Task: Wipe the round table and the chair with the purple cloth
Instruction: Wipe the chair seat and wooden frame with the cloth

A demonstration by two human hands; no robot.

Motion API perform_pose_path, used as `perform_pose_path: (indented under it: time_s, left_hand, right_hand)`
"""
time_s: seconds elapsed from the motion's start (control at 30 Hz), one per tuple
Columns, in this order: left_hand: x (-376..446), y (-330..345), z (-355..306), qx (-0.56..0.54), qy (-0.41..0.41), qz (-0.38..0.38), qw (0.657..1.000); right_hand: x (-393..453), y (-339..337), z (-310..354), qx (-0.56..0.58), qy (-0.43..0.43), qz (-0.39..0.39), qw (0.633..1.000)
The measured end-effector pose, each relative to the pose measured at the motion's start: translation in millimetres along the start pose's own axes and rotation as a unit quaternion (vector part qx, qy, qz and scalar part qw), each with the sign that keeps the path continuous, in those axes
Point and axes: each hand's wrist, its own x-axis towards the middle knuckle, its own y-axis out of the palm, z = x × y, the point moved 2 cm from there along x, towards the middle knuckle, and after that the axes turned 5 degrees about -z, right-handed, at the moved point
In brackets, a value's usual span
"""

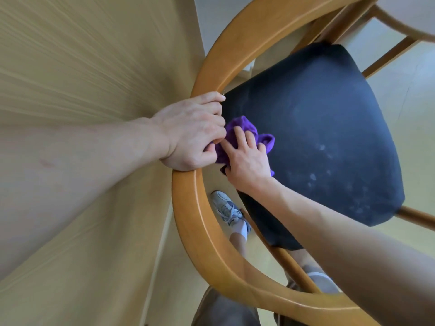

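Observation:
A wooden chair with a curved orange-brown back rail (188, 208) and a dark blue seat cushion (317, 137) fills the right of the view. My left hand (190, 132) grips the curved rail from above, fingers curled over its inner edge. The purple cloth (240, 128) lies bunched on the near left corner of the cushion. My right hand (247, 158) presses on the cloth with fingers spread over it. Pale dusty marks (313, 177) show on the right part of the cushion. The round table is not clearly in view.
A light wood-grain wall or panel (82, 90) stands close on the left, right behind the chair back. My foot in a white sneaker (226, 208) is on the pale floor under the rail. Chair legs and rungs (388, 55) run at upper right.

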Motion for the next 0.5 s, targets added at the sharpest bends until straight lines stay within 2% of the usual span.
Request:
perform_pose_path:
  time_s: [0.07,0.2,0.27,0.33,0.43,0.5]
  left_hand:
    - [0.7,-0.7,0.1,-0.007,-0.001,0.002,1.000]
    - [-0.3,2.3,1.7,0.005,-0.003,0.007,1.000]
    - [-0.2,1.0,1.4,-0.007,-0.005,-0.003,1.000]
    - [0.2,0.4,2.4,-0.011,-0.008,-0.001,1.000]
    - [-0.4,1.0,1.3,0.002,-0.005,-0.009,1.000]
    - [0.7,0.1,1.4,0.003,-0.005,-0.003,1.000]
  right_hand:
    - [5.5,10.7,3.9,-0.035,0.032,0.028,0.998]
    - [-68.9,35.1,-8.1,-0.087,-0.047,0.115,0.988]
    - [-107.9,39.4,-17.6,-0.065,-0.059,0.174,0.981]
    - [-119.5,37.2,-22.4,-0.030,-0.033,0.204,0.978]
    - [-89.8,22.0,-19.0,0.032,0.012,0.146,0.989]
    - [-50.4,0.6,-21.3,0.089,0.052,0.043,0.994]
